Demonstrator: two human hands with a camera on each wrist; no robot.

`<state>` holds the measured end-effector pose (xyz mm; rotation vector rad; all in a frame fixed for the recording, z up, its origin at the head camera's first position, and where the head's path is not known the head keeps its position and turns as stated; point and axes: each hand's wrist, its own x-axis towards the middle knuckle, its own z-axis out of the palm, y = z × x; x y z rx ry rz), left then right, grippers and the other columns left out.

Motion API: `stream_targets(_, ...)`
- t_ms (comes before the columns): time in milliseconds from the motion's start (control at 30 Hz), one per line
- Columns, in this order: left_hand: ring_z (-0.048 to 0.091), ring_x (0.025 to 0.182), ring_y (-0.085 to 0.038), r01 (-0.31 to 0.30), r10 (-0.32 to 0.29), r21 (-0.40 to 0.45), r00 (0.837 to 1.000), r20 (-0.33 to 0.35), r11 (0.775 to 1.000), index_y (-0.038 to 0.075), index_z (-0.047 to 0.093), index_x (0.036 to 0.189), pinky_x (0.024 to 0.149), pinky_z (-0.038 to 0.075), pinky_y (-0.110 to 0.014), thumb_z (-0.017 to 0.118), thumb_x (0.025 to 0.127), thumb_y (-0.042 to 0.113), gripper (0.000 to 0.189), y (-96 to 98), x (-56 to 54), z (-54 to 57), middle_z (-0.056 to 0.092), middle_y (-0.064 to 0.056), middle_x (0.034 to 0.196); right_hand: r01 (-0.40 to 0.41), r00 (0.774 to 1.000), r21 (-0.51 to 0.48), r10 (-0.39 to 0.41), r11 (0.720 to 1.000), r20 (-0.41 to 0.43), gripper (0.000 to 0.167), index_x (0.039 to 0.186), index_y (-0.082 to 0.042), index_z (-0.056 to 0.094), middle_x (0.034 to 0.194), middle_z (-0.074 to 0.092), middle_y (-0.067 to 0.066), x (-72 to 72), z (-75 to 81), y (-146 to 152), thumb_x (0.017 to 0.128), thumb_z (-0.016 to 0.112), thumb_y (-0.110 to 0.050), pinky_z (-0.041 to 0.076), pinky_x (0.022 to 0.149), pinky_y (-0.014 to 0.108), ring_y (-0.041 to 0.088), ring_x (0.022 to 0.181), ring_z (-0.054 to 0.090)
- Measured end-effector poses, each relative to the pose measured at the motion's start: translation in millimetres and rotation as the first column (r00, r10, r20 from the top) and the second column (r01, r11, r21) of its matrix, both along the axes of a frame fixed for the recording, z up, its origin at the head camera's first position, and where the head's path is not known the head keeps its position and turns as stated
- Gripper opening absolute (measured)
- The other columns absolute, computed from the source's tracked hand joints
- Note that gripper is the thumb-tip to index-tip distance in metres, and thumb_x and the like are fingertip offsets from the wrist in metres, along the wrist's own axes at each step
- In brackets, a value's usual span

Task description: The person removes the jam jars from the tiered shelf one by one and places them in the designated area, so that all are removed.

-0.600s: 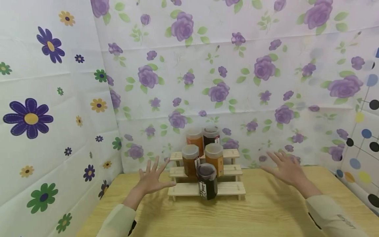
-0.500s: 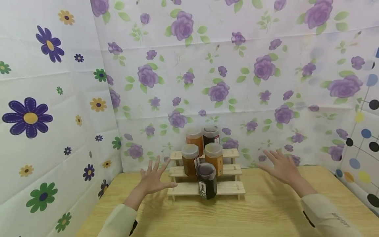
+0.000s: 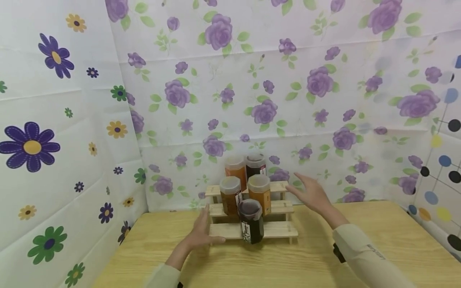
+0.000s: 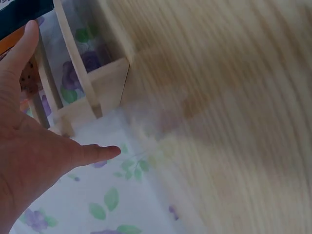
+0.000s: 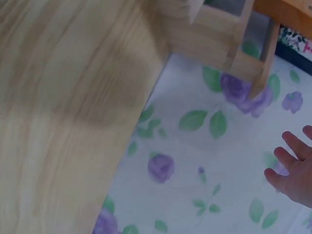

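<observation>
Stepped stand: here it is, the wooden stand [image 3: 281, 229] mid-table [image 3: 288, 266], five lidded jars aboard.
Left hand: we have the left hand [image 3: 199, 233] between eight and nine o'clock of the stand, fingers extended, grasping nothing; whether the thumb touches wood, we can't tell.
Right hand: we see the right hand [image 3: 311, 195] between two and three o'clock, fingers loose, nothing held, just beside the top step's end.
Bottom step: the dark front jar [image 3: 255, 230] at six o'clock, its base showing over the front edge. That's our worry: a jolt or forward tilt could tip it off.
Middle step: amber jar [image 3: 228, 201] at ten, orange jar [image 3: 264, 197] at one, near enough, we reckon, to knock together if bumped.
Top step: back orange jar [image 3: 235, 171] at eleven, back dark jar [image 3: 255, 171] at twelve; uneven hands could, we judge, slide both sideways.
</observation>
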<state>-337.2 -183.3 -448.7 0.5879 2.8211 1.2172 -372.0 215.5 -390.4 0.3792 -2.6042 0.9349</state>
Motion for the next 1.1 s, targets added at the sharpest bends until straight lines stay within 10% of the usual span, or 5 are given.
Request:
stream_targets(333, 0.022, 0.140, -0.057, -0.045, 0.041, 0.212, 0.999, 0.024, 0.976, -0.001, -0.001, 0.155, 0.112, 0.027, -0.064, 0.089, 0.065, 0.007, 0.127, 13.4, -7.8, -15.4, -0.008, -0.034, 0.157, -0.065, 0.996, -0.233, 0.076, 0.970, 0.040, 0.079, 0.153, -0.005, 0.028, 0.154, 0.036, 0.022, -19.9, 29.9, -39, 0.095, 0.055, -0.052, 0.031, 0.114, 0.061, 0.043, 0.141, 0.035)
stream_targets(833, 0.021, 0.139, -0.058, -0.097, 0.060, 0.354, 0.992, 0.115, 0.930, 0.008, 0.009, 0.153, 0.107, 0.028, -0.072, 0.086, 0.066, -0.001, 0.117, 14.4, -13.0, -23.9, 0.017, -0.037, 0.152, -0.082, 0.990, -0.259, 0.108, 0.962, 0.091, 0.084, 0.155, -0.006, 0.021, 0.157, 0.031, 0.020, -45.2, 56.9, -85, 0.094, 0.056, -0.053, 0.031, 0.115, 0.058, 0.039, 0.144, 0.031)
stream_targets(1100, 0.008, 0.145, -0.054, -0.155, 0.082, 0.479, 0.982, 0.171, 0.864, 0.015, 0.016, 0.154, 0.108, 0.018, -0.075, 0.082, 0.066, -0.008, 0.113, 12.0, -8.2, -32.1, 0.008, -0.030, 0.160, -0.050, 0.989, -0.311, 0.090, 0.949, 0.116, 0.090, 0.155, -0.007, 0.021, 0.157, 0.032, 0.019, -58.8, 54.7, -108, 0.090, 0.065, -0.051, 0.039, 0.110, 0.055, 0.039, 0.140, 0.038)
